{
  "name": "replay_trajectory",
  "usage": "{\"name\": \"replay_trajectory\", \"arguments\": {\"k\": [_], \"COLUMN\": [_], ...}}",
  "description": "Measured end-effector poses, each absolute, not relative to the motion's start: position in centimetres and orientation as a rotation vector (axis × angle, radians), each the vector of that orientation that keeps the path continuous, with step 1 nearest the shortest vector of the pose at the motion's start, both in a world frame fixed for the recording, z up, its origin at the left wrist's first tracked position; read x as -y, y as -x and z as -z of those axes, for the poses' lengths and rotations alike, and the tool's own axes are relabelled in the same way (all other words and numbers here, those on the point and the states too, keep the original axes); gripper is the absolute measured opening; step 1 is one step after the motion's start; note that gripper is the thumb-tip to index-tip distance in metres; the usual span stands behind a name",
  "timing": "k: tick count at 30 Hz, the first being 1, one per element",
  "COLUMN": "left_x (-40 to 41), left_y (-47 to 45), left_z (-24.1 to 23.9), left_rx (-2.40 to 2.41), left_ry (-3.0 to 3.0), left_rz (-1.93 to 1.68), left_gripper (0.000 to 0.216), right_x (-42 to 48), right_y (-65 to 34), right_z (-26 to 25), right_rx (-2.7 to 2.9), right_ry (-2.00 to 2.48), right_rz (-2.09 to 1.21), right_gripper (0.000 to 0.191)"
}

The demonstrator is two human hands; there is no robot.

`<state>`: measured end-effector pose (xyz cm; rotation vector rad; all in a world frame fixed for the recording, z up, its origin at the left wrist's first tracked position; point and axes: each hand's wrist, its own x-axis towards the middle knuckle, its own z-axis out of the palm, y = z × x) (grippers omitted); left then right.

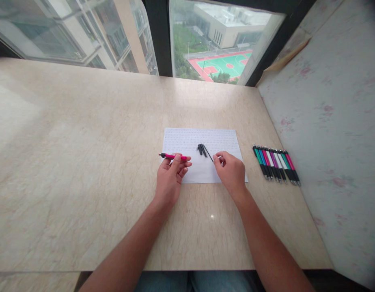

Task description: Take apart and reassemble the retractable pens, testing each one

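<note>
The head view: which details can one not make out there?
In the head view:
- Writing on the paper: too small to read.
- Pink pen, partly: hidden by left hand.
- Whether the right hand holds the thin black rod: too small to tell.
- Legs: cut off by the bottom edge.

Pink pen (171, 156) (blk-ended) approx. horiz.; thin blk rod (208, 153) slanted at R.

left hand (170, 178): bare | right hand (232, 170): bare | forearms (135, 239): bare | trousers (164, 282): faded blue, denim-like
</note>
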<state>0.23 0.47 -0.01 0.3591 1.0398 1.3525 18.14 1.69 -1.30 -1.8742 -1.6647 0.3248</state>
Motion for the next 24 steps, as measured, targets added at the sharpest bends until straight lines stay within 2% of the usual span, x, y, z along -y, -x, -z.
{"name": "replay_trajectory", "arguments": {"k": [2,8,11,19,24], "left_x": [-0.4,0.0,0.3,0.6,0.4], "left_y": [-0.3,-0.1,0.0,-0.2,-0.1], "left_z": [0.1,0.0,-0.3,0.0,-0.2], "left_rx": [-1.049,-1.138,-1.247,-1.231,-1.277], "left_ry": [-0.406,-0.754,-0.988,-1.236,-1.155], "left_rz": [-1.353,-1.364,-1.35,-1.292,-1.304], "left_gripper": [0.029,0.023,0.02,0.016,0.018], "right_x": [-1.6,-0.6,-0.2,-0.1,-0.3], "right_y": [-17.9,-15.5,-14.5,-14.0,-14.5], "right_z": [1.0,0.5,0.6,0.7,0.5], "right_rx": [1.56,0.954,0.725,0.609,0.717], "right_ry": [1.793,1.34,1.163,1.014,1.127], "right_rz": [-0.523,-1.492,-1.74,-1.864,-1.72], "right_gripper": [0.023,0.026,0.026,0.02,0.02]}}
